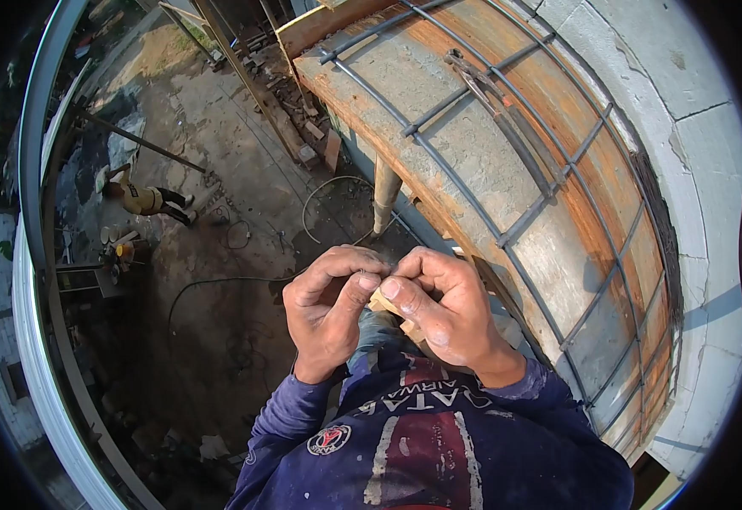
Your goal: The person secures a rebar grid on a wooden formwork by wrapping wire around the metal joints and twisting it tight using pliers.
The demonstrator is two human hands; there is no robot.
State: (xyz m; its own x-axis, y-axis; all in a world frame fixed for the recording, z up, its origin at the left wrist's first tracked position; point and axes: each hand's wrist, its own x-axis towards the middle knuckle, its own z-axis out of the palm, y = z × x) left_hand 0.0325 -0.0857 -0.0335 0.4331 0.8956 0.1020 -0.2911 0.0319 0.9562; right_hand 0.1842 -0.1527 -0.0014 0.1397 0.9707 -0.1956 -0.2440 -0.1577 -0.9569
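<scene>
My left hand (pixel 330 304) and my right hand (pixel 443 310) meet in front of my chest, thumbs and forefingers pinched together. Something thin and dark seems to run between the fingertips, too small to make out. Just below them shows a piece of light yellowish wood (pixel 385 306), partly hidden by my right thumb. To the right, a grid of dark steel bars (pixel 464 191) is laid over curved boards. Long-handled pliers or cutters (pixel 507 115) rest on that grid, apart from both hands.
A curved metal rail (pixel 35 280) runs down the left side. Far below on the ground, a person (pixel 141 200) is beside a long pole (pixel 146 142). A wooden post (pixel 385 195) stands under the boards' edge; grey blocks (pixel 715 161) line the right.
</scene>
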